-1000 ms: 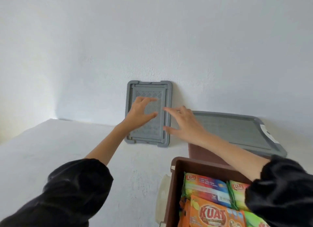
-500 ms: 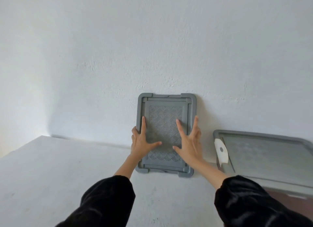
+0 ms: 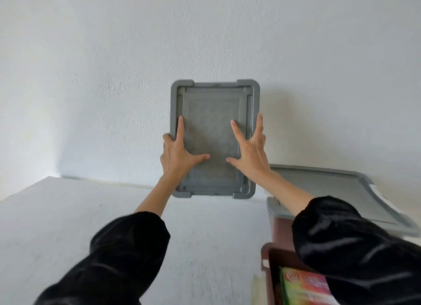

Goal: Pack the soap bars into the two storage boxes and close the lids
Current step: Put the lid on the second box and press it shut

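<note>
A small grey lid (image 3: 214,122) stands upright in front of the white wall. My left hand (image 3: 177,156) grips its left edge, thumb and forefinger spread on its face. My right hand (image 3: 250,154) grips the right edge the same way. At the bottom right an open brown box (image 3: 265,259) holds colourful soap packs (image 3: 303,286), partly hidden by my right sleeve. Behind it a second brown box (image 3: 281,229) has a large grey lid (image 3: 330,190) lying on top.
The white table (image 3: 68,225) stretches left and forward of the boxes and ends at the wall. A pale object (image 3: 258,286) lies against the open box's left side.
My hands went from reaching for the lid to gripping both its edges. The lid now looks closer and higher in view, and the view has dropped so the open box shows again.
</note>
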### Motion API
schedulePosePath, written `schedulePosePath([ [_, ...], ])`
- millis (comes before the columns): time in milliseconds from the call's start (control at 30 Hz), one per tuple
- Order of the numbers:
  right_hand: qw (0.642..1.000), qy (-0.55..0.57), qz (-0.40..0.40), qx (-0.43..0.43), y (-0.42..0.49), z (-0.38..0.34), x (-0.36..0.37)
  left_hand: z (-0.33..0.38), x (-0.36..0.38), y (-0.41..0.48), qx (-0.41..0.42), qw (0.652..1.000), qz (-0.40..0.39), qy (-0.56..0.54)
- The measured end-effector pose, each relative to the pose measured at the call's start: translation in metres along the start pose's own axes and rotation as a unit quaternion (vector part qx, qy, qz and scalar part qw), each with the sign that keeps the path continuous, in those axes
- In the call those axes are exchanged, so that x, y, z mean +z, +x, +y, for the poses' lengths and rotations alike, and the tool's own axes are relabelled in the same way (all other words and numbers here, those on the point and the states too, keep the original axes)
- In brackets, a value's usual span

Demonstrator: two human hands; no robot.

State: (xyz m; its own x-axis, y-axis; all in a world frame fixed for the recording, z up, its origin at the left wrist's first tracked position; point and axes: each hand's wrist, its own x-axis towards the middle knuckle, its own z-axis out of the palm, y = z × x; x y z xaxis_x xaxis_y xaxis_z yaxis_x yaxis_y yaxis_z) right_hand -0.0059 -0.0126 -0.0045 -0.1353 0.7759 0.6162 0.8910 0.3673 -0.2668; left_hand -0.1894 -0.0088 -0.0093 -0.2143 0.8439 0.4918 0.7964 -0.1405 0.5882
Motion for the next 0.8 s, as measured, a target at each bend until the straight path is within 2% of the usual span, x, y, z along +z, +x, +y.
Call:
schedulePosePath([
  [167, 0.999, -0.007, 0.040, -0.022, -0.018, -0.010, -0.105, 0.077, -0.064, -0.033, 0.028, 0.999, 0.033, 0.008],
  [300, 0.999, -0.041, 0.007, -0.009, -0.056, -0.005, -0.180, 0.130, -0.088, -0.080, 0.030, 0.999, -0.002, 0.013],
  [533, 0.989, -0.036, -0.124, 0.067, -0.147, 0.033, -0.249, 0.176, -0.074, -0.170, 0.006, 0.985, -0.170, -0.006],
  [700, 0.966, -0.023, -0.220, 0.131, -0.222, 0.061, -0.247, 0.179, -0.043, -0.236, -0.019, 0.953, -0.300, 0.040],
  [800, 0.943, 0.015, -0.281, 0.175, -0.258, 0.076, -0.231, 0.175, -0.027, -0.266, -0.023, 0.936, -0.338, 0.096],
])
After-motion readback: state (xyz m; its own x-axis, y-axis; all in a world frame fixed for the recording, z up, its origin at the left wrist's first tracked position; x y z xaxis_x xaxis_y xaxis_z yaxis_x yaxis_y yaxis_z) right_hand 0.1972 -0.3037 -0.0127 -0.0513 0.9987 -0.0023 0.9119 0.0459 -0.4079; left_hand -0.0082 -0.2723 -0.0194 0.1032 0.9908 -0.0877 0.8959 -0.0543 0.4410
